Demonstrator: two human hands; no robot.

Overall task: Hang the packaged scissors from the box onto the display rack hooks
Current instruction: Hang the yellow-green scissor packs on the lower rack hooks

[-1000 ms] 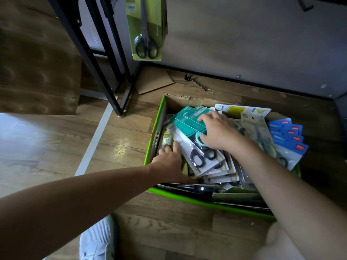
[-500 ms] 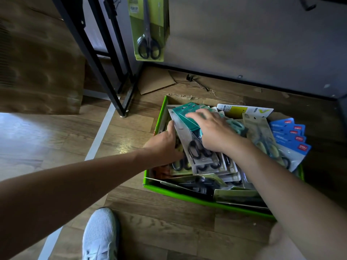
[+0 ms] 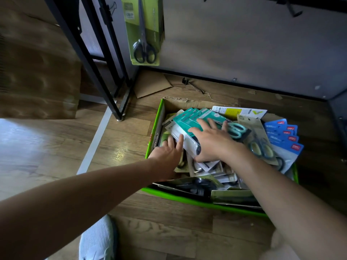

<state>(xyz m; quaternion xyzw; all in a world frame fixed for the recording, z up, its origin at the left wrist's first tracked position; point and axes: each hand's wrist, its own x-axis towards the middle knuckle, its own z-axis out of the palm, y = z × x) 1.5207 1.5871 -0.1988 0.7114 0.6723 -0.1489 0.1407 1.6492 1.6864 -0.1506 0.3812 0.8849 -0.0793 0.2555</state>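
Two hands are still in the box (image 3: 187,200), your right hand (image 3: 212,141) spread flat on the teal scissors packs (image 3: 185,120), your left hand (image 3: 167,152), which gripped them a moment ago, now straight-fingered beside them, so nothing is lifted for the rack (image 3: 86,59) yet.

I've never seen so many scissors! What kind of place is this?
Probably a stationery shop being stocked: a green box full of packaged scissors sits on the floor, and one pack already hangs on the display rack.
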